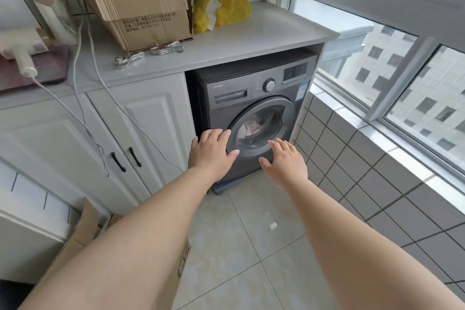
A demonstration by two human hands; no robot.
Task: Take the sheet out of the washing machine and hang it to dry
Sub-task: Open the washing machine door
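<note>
We reach both arms toward the washer (pixel 254 108), which sits under the counter (pixel 251 35) at about 1 o'clock. Our left hand (pixel 214 152) and right hand (pixel 285 161) are spread, fingers relaxed, holding nothing, in front of the closed door (pixel 261 127); whether they touch it we cannot tell. The sheet (pixel 251 127) lies inside, a pale, dim bundle behind the glass. We judge it wet, heavy, limp and tangled, best gathered in big handfuls. The door handle and any drying line are out of sight.
</note>
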